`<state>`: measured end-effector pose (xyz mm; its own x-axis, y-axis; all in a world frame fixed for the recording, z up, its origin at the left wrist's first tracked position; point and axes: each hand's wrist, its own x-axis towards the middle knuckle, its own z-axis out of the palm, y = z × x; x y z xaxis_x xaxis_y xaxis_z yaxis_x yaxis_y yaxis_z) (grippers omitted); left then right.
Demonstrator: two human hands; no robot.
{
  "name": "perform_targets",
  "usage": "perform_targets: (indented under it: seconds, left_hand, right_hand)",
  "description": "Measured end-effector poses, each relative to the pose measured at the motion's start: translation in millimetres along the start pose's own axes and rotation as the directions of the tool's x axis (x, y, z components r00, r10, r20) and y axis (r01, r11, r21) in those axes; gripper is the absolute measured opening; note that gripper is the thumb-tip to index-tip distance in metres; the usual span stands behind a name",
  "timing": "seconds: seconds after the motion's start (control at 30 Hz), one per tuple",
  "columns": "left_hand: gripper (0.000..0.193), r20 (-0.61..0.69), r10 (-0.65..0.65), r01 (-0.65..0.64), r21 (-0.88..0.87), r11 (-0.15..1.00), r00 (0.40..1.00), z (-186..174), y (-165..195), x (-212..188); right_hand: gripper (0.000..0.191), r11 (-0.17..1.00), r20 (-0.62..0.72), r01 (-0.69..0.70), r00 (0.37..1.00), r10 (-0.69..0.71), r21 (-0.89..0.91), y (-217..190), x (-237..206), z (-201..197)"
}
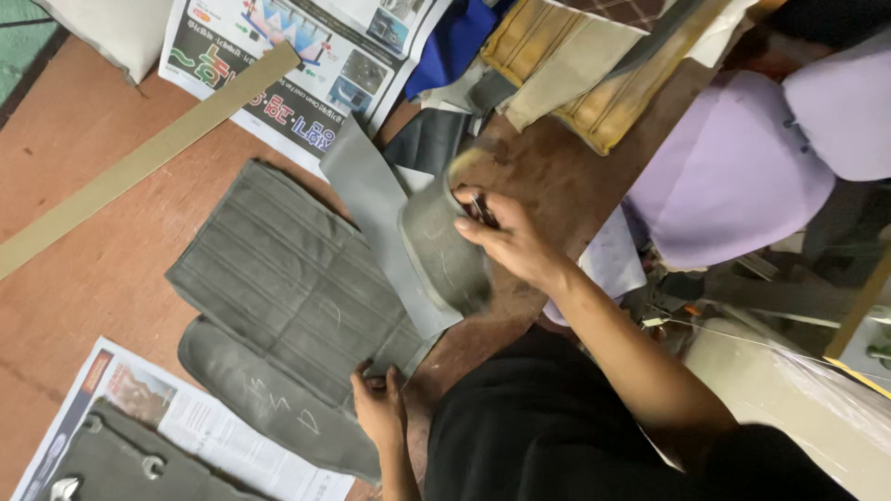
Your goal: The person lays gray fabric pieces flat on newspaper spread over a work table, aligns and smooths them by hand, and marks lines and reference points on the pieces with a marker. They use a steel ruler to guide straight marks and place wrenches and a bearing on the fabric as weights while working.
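On the reddish-brown table [102,269] in front of you, your left hand [379,408] presses down on the near edge of a grey quilted panel [288,278], fingers [364,376] spread and flat rather than curled round anything, which looks like a way to pin the piece so it does not slide while the other hand works. Your right hand [506,241] reaches across to a curled strip of grey vinyl [441,246] that stands up from the panel's far corner; its fingers are pinched closed on a small thin tool, dark and partly hidden, so you cannot tell from this view whether it is a needle, an awl or a marker. That strip bends upward where it joins a flatter grey vinyl piece [371,186], probably because you are holding the edge up to get at it. A long rounded grey piece [269,404] with chalk marks lies just beside the panel, near your left hand. Newspaper sheets [306,65] lie at the far side of the table under a tan cardboard strip [139,158], and another newspaper [204,427] sits near you under a further grey piece. Yellow and beige upholstery pieces [566,65] are piled beyond, and a lilac padded seat cover [733,167] sits to your right.
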<state>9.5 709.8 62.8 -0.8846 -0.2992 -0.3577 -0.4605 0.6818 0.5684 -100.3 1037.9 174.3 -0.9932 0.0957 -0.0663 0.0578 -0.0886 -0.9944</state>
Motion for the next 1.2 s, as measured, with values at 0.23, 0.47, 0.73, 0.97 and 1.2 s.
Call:
perform_targets:
  seconds: [0.23, 0.47, 0.73, 0.97, 1.2]
  left_hand:
    - [0.039, 0.165, 0.047, -0.001, -0.266, 0.964, 0.985, -10, -17, 18]
    - [0.031, 0.045, 0.427, -0.409, -0.211, 0.888, 0.903, -5, 8, 52]
    - [0.034, 0.121, 0.372, -0.361, -0.106, 0.927, 0.92, 23, 73, 52]
    - [0.035, 0.052, 0.288, -0.287, -0.027, 0.958, 0.956, 58, 96, 64]
    - [0.029, -0.078, 0.122, -0.124, -0.025, 0.992, 0.989, 80, 109, 71]
  right_hand:
    - [0.008, 0.978, -0.111, -0.208, 0.972, 0.206, -0.007, -45, -71, 4]
    - [0.019, 0.935, -0.286, -0.321, 0.892, 0.351, 0.149, -11, -110, -12]
    - [0.023, 0.973, -0.499, -0.167, 0.837, 0.226, 0.16, -5, -18, -116]
    - [0.022, 0.99, -0.547, 0.128, 0.834, -0.074, 0.062, -29, 142, -270]
    - [0.032, 0.988, -0.675, -0.154, 0.726, 0.132, 0.027, 67, 202, -310]
